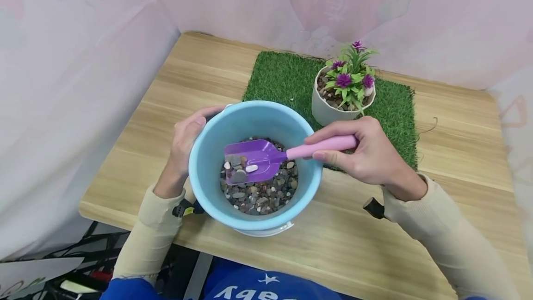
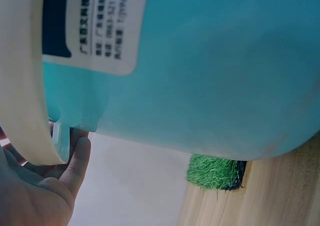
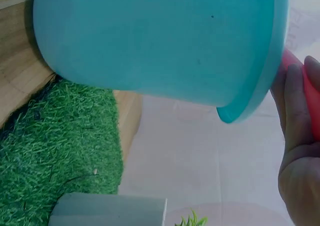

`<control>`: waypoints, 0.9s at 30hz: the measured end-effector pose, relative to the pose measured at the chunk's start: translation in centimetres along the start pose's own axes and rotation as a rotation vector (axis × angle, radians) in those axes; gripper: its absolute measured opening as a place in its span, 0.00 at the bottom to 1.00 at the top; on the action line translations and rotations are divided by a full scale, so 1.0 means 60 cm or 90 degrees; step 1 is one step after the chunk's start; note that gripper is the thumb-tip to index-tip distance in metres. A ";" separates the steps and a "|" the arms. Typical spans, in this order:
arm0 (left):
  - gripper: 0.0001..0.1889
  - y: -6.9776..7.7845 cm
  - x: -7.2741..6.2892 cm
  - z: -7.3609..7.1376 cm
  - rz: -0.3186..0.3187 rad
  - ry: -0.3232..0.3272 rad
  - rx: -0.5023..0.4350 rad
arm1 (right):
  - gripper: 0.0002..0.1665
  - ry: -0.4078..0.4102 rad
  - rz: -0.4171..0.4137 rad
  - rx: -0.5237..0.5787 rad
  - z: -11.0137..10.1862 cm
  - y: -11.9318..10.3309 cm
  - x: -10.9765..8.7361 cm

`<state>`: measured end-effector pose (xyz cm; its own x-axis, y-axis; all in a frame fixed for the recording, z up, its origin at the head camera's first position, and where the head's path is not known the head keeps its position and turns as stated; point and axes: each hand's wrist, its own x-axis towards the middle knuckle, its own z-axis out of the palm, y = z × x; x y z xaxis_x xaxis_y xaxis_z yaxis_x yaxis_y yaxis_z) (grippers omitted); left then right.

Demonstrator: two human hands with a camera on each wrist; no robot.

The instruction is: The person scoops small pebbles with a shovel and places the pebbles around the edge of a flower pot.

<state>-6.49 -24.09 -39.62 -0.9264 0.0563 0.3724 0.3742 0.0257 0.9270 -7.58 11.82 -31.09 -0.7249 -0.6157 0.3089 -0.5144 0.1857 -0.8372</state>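
A light blue bucket [image 1: 204, 189] stands on the table with small pebbles [image 1: 266, 198] in its bottom. My left hand [image 1: 183, 140] holds the bucket's left side just below the rim. In the left wrist view its fingers [image 2: 75, 166] reach round beside the bucket's lug. My right hand [image 1: 362, 152] grips the pink handle of a purple toy shovel [image 1: 266, 161] between thumb and fingers. The blade is inside the bucket, above the pebbles, with several stones on it. The right wrist view shows this hand by the rim, the blade hidden behind the bucket wall.
A white pot [image 1: 329, 112] with purple flowers stands on a green artificial grass mat [image 1: 279, 75] behind the bucket. Pale printed cloth [image 1: 250, 3] hangs around the wooden table [image 1: 354, 230]. The bucket's white handle [image 1: 266, 232] hangs down in front.
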 end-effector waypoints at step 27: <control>0.24 0.004 -0.003 0.003 -0.004 0.000 -0.012 | 0.18 0.139 -0.056 0.077 -0.064 -0.011 -0.067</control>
<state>-6.25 -23.90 -39.49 -0.9289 0.0555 0.3661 0.3670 0.0072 0.9302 -6.06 17.11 -30.08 -0.7679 -0.4432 0.4625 -0.5315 0.0377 -0.8462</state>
